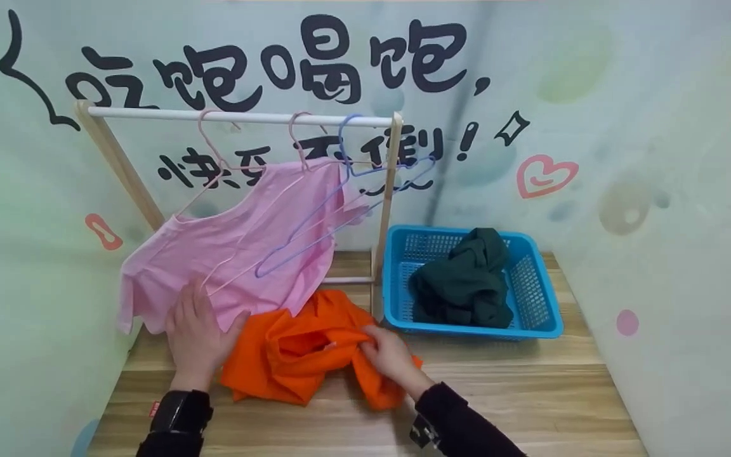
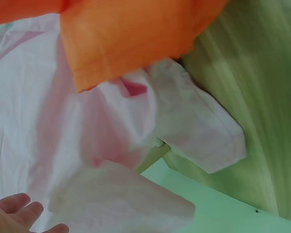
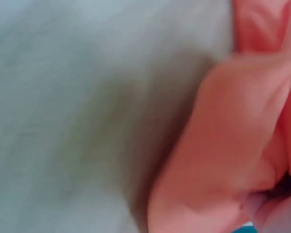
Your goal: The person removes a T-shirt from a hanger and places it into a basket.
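Observation:
An orange garment [image 1: 305, 355] lies bunched over the wooden tabletop, its opening facing up. My right hand [image 1: 394, 358] pinches the edge of that opening on the right side; in the right wrist view orange cloth [image 3: 218, 145] fills the right half. My left hand [image 1: 197, 336], fingers extended, is at the lower part of a pink shirt [image 1: 251, 228], beside the orange cloth. In the left wrist view the fingertips [image 2: 26, 211] show at the lower left, before the pale pink fabric [image 2: 102, 126]. The shirt hangs from the rack on a pink hanger [image 1: 213, 146].
The rack has a white rod [image 1: 245, 116] and wooden posts [image 1: 389, 197]. A blue hanger [image 1: 346, 152] hangs near its right end, slanting across the shirt. To the right stands a blue basket [image 1: 397, 324] with a dark green garment [image 1: 467, 279] inside. Printed walls enclose the table.

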The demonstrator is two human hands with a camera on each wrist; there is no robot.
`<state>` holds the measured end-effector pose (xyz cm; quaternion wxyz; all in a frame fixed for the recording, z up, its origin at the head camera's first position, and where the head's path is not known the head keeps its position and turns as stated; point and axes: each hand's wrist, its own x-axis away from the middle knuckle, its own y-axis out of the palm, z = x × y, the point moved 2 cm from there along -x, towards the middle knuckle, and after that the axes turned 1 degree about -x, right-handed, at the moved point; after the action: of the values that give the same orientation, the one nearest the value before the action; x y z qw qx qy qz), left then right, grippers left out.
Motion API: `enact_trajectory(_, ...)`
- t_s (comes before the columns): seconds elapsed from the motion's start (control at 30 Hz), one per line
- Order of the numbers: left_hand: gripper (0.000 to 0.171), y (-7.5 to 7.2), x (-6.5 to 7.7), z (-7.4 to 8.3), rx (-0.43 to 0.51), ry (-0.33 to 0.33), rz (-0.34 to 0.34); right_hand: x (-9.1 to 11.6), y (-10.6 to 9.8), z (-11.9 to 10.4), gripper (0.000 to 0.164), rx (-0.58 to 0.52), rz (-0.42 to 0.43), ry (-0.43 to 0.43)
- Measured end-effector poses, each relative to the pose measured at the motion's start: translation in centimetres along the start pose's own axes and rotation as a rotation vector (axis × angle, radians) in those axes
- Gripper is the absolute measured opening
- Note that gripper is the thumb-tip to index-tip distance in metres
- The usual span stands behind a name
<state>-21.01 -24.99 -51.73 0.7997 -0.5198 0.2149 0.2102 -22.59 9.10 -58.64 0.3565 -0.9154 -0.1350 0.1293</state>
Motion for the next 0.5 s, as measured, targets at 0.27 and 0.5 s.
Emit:
enact_trajectory(0.27,0.099,-0.1,0.3,-0.3,-0.028,-0.004,-0.057,-3.2,-5.1,-2.6,0.026,-0.763,0.184,0.247)
enact_trajectory(0.5,0.1,0.0,0.5,-0.4,-0.032,-0.004,-0.061,-4.9,-11.1,-5.0,0.028,-1.084,0.343,0.208)
